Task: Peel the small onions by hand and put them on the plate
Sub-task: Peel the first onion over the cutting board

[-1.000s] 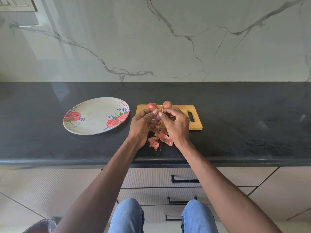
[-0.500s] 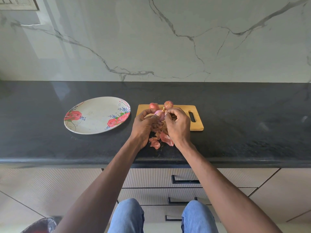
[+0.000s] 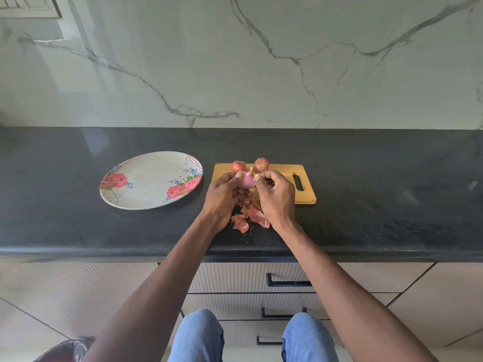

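The left hand (image 3: 224, 194) pinches a small, mostly bare onion (image 3: 247, 180) between thumb and fingers, just above the near edge of the board (image 3: 285, 173). The right hand (image 3: 277, 195) meets it from the other side, fingertips pinching at the stalk end, probably on a last strip of skin, though that strip is too small to make out. The onion's long axis tilts up and away from the person, stalk tip toward the right hand. The plate (image 3: 146, 202) lies well to the left of the grip, on the left hand's side, so that hand looks the nearer carrier. Nothing lies on the plate. 2 unpeeled onions (image 3: 251, 165) sit just beyond the grip on the board. Peels (image 3: 251, 218) lie below the hands, partly hidden by them. The left palm side is hidden.
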